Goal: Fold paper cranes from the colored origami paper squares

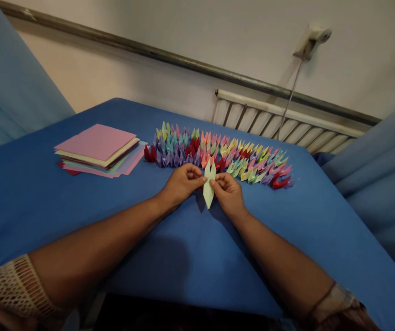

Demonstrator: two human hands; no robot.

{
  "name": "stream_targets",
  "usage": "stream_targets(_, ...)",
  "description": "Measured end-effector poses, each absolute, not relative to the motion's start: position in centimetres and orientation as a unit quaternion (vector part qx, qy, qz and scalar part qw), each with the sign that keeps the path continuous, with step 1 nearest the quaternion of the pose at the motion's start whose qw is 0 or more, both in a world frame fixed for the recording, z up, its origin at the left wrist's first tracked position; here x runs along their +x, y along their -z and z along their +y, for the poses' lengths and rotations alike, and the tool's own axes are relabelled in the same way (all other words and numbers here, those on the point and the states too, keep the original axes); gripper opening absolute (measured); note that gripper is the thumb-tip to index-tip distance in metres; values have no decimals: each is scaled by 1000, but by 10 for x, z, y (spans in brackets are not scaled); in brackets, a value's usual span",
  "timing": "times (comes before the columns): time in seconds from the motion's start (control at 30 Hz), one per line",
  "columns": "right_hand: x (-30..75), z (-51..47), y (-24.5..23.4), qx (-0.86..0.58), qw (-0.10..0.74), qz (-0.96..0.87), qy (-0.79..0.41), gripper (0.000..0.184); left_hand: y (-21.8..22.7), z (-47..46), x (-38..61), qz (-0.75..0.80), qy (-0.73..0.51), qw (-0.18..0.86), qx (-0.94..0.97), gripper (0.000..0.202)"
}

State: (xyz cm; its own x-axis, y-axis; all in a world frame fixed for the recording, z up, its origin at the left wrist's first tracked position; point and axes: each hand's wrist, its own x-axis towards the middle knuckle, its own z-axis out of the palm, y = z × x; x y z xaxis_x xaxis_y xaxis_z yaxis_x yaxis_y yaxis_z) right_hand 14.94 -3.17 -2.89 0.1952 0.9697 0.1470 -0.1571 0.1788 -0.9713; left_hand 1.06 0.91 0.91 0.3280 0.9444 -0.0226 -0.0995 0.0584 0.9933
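Note:
A pale green folded origami paper (208, 193) is held up between my two hands, over the blue-covered table. It is long and narrow, with two points at the top and one pointed end below. My left hand (184, 184) pinches its left edge between thumb and fingers. On the opposite edge, my right hand (229, 192) grips it the same way, thumb on the front. Just beyond my hands stand rows of small folded paper cranes (180, 149) in many colours, packed close together.
To the left lies a stack of coloured paper squares (97, 142), pink on top. The table's blue cloth (62, 207) extends around it. Behind are a wall rail (156, 54), a white radiator (252, 117) and a cord. Blue curtains (11, 82) hang at both sides.

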Motion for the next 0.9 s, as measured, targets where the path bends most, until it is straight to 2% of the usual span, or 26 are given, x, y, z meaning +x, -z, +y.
stream_targets(0.13, 151, -34, 26, -427, 652, -464, -420, 34, -9, 12, 9, 377, -433, 601, 556, 22)
stream_targets(0.33, 155, -33, 26, -430, 616, -519, -408, 13, -11, 15, 6, 362, -412, 594, 589, 14)
stream_targets(0.63, 161, -32, 25, -424, 627, -486, -437, 13, -6, 18, 2, 347, -374, 609, 607, 28)
stream_targets(0.9, 154, -30, 27, -416, 648, -456, -446, 19, -8, 16, 6, 379, -414, 571, 599, 21)
